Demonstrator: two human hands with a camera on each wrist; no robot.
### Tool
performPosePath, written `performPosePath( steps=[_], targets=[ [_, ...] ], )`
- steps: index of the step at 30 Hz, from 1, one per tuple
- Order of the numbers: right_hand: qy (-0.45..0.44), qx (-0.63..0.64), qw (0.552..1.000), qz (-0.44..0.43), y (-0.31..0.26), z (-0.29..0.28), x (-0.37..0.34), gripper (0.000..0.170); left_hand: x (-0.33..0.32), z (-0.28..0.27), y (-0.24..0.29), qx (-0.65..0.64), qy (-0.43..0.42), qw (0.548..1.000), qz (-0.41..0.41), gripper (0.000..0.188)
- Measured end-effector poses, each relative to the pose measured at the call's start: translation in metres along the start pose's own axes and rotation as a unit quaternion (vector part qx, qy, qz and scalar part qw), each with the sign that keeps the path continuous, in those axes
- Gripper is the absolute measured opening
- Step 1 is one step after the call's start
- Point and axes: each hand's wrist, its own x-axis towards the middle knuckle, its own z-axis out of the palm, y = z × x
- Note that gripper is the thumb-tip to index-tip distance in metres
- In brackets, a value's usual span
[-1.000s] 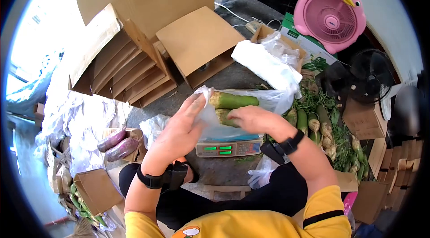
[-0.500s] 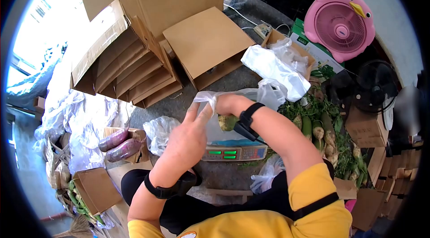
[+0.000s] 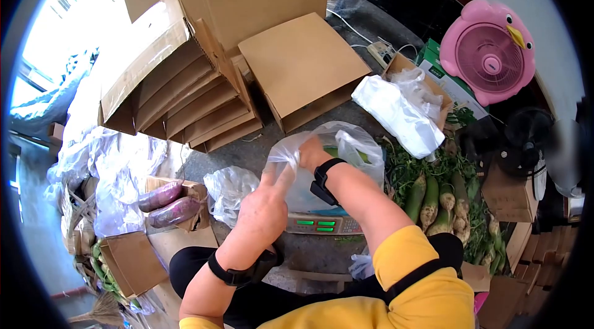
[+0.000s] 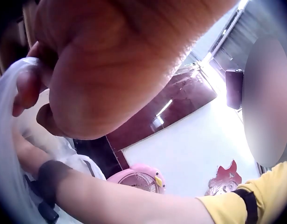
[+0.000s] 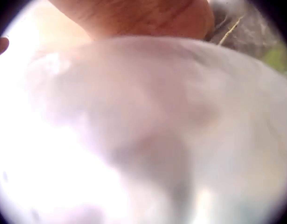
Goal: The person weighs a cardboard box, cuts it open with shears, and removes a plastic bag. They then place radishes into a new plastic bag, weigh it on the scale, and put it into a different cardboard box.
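- Left hand has hold of the gathered edge of a clear plastic bag; from my seat I see its fingers bunched close, with the plastic drawn over them.
- Right hand is just beyond the left fingertips, at the gathered plastic; its fingertips are hidden, so I cannot tell how far apart they are or whether they grip anything.
- My right wrist view is mostly blurred plastic and does not settle it.
- Below and to the right of the left hand's grip, the bag spreads over a scale, whose green number windows face the person.
- Through the plastic, just right of the right hand, I make out a green vegetable, partly covered.
- Just left of the grip I see a heap of crumpled plastic; farther left, two purple vegetables lie side by side on cardboard.
- Right of the right forearm, long radishes lie among leafy greens.
- Beyond the grip, to the right, white bags rest against a small box; farther out is a pink fan.
- Beyond the grip, straight ahead, I have a flat-topped carton.
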Motion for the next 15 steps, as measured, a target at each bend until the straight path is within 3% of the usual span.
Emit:
performPosePath(
  steps=[4, 6, 8, 10, 13, 15],
  targets=[
    [-0.042, 0.008, 0.999, 0.020, -0.007, 0.000, 0.001, 0.026, 0.000, -0.001, -0.003, 0.001, 0.002, 1.000, -0.001, 0.057],
    [-0.051, 0.013, 0.999, 0.009, -0.005, 0.002, 0.002, 0.025, 0.000, 0.002, -0.013, 0.027, 0.006, 0.998, -0.053, 0.051],
    [-0.029, 0.085, 0.996, 0.001, 0.003, 0.008, 0.005, 0.025, 0.001, -0.002, -0.018, 0.036, 0.000, 0.994, -0.105, 0.057],
    [-0.062, 0.082, 0.994, 0.046, -0.006, -0.025, -0.019, 0.022, 0.004, 0.002, -0.029, 0.045, 0.005, 0.993, -0.112, 0.058],
    [-0.067, 0.093, 0.993, -0.029, 0.000, -0.047, -0.044, 0.025, 0.012, 0.014, -0.046, 0.107, -0.026, 0.978, -0.176, 0.056],
    [-0.067, 0.085, 0.994, -0.032, 0.007, -0.063, -0.062, 0.026, 0.021, 0.032, -0.081, 0.126, -0.040, 0.968, -0.215, 0.057]
  ],
)
